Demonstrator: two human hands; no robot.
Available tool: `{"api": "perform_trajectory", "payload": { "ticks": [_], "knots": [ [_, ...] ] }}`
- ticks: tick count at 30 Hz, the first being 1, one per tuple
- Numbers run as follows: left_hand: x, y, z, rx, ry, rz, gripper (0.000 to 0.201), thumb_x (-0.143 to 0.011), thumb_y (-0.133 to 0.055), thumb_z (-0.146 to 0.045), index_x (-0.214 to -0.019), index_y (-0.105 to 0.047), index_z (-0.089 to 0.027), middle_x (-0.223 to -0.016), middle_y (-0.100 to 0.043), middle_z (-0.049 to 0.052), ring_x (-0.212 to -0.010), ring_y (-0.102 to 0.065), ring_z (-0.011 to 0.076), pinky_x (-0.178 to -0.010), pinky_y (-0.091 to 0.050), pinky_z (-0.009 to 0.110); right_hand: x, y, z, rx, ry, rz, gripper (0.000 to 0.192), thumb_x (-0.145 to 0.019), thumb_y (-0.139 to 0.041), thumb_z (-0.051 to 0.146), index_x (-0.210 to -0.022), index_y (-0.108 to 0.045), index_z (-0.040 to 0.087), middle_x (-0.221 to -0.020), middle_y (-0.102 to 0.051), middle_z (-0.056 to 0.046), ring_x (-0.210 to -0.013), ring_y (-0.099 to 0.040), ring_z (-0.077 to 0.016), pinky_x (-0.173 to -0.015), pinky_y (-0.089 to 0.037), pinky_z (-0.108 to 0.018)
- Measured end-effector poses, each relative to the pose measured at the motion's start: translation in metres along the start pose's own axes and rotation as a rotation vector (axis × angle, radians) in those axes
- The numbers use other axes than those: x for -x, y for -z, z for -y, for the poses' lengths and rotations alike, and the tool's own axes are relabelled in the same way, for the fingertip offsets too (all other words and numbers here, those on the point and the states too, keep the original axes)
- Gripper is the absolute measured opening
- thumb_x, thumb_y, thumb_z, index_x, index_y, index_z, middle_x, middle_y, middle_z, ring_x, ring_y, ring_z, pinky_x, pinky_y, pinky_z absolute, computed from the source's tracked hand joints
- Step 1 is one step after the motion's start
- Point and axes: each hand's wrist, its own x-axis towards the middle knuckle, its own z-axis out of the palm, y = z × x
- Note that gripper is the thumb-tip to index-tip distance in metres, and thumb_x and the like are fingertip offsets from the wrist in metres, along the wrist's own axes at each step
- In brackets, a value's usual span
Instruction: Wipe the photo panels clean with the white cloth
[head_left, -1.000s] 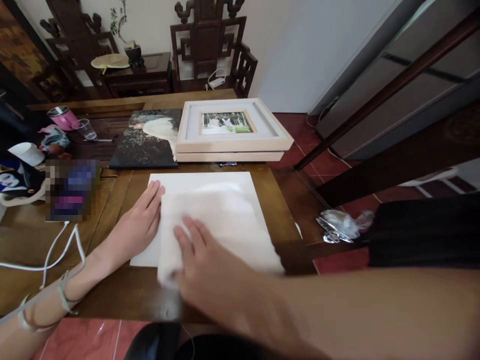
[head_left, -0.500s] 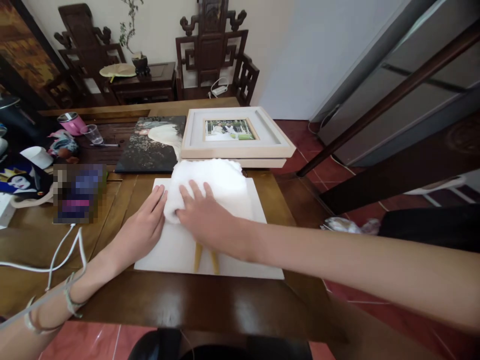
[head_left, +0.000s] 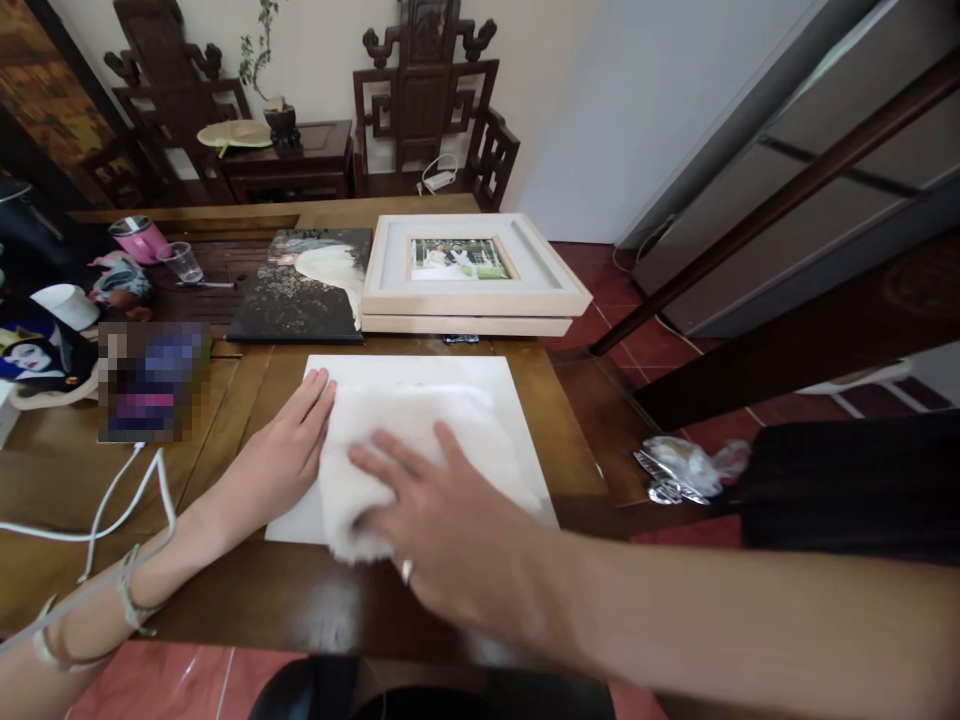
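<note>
A flat white board (head_left: 409, 369) lies on the wooden table in front of me. My left hand (head_left: 289, 440) rests flat along its left edge, fingers stretched out and close together. On the board lies a white fluffy cloth (head_left: 480, 415), covering most of its middle and hanging slightly past the near edge. My right hand (head_left: 442, 520), a ring on one finger, presses on the cloth with fingers spread and the thumb bent into its near fold. The fingers are blurred by motion. Cloth and hand hide the board's lower part.
Behind the board, two pale wooden picture frames (head_left: 465, 304) are stacked beside a dark photo panel (head_left: 292, 300). At left are a phone (head_left: 154, 385), a white cable (head_left: 161, 490), a pink mug (head_left: 139, 240) and a clear cup (head_left: 184, 262). A plastic bag (head_left: 682, 465) lies at right.
My right hand has drawn the cloth from the board's far edge toward me, down to its near edge. Two yellowish strips near the board's front are now covered. My left hand stays put.
</note>
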Motion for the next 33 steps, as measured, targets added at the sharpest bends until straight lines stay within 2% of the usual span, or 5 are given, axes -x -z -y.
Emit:
{"api": "perform_trajectory", "payload": {
  "ticks": [6,11,16,23,33],
  "knots": [
    [-0.006,0.012,-0.006,0.264,0.187,-0.097,0.057,-0.099,-0.029,-0.044,-0.144,-0.041,-0.013,-0.155,-0.038,0.011,-0.143,-0.034,0.0252,-0.119,-0.026,0.045,-0.039,0.005,-0.018,0.194,-0.087,-0.161,0.038,-0.085,-0.052,0.010,-0.120,-0.066,0.016,-0.151,-0.038,-0.021,-0.141,-0.028,-0.0434,-0.103,-0.026,-0.075],
    [-0.011,0.017,-0.003,0.563,0.332,-0.310,0.060,-0.098,-0.031,-0.052,-0.143,-0.043,-0.015,-0.151,-0.045,0.009,-0.139,-0.042,0.0230,-0.118,-0.029,0.043,-0.035,-0.009,0.006,0.240,0.228,-0.201,0.031,-0.089,-0.051,0.018,-0.112,-0.072,0.018,-0.151,-0.038,-0.021,-0.140,-0.028,-0.0455,-0.106,-0.024,-0.072],
    [-0.009,0.014,-0.010,0.407,0.229,-0.240,0.058,-0.099,-0.028,-0.053,-0.136,-0.053,-0.016,-0.149,-0.048,0.008,-0.139,-0.041,0.0228,-0.120,-0.026,0.045,0.004,-0.019,0.024,0.196,0.434,-0.111,0.028,-0.092,-0.050,0.028,-0.096,-0.077,0.020,-0.138,-0.055,-0.019,-0.128,-0.048,-0.0430,-0.100,-0.037,-0.068],
    [-0.004,0.006,-0.014,0.100,0.036,-0.054,0.050,-0.100,-0.032,-0.042,-0.139,-0.049,-0.015,-0.154,-0.040,0.010,-0.145,-0.031,0.0259,-0.119,-0.028,0.049,0.022,0.008,-0.008,0.133,0.193,0.043,0.021,-0.080,-0.063,0.025,-0.097,-0.074,0.019,-0.140,-0.054,-0.020,-0.131,-0.046,-0.0398,-0.104,-0.034,-0.064],
    [-0.006,0.010,-0.022,-0.043,-0.001,0.008,0.044,-0.100,-0.031,-0.032,-0.141,-0.045,-0.022,-0.153,-0.040,0.008,-0.142,-0.036,0.0291,-0.114,-0.036,0.049,-0.047,0.041,-0.065,-0.116,-0.010,-0.198,0.026,-0.085,-0.035,0.012,-0.093,-0.058,0.019,-0.089,-0.065,-0.008,-0.079,-0.060,-0.0204,-0.068,-0.043,-0.029]
  ]
}}
